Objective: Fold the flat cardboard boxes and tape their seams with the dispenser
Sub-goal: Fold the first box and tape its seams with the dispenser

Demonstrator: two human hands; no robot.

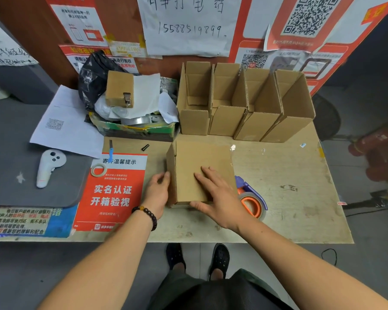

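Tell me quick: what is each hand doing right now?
Left hand: open, fingers against the left side of the cardboard box.
Right hand: open, pressing flat on the box top.

The plain brown corrugated cardboard box matches the row of brown open cardboard boxes behind it on the pale beige, stained tabletop. The purple tape dispenser carries an orange-cored clear tape roll. The red-and-white printed notice bears white characters, beside a white handheld controller on a grey mat.
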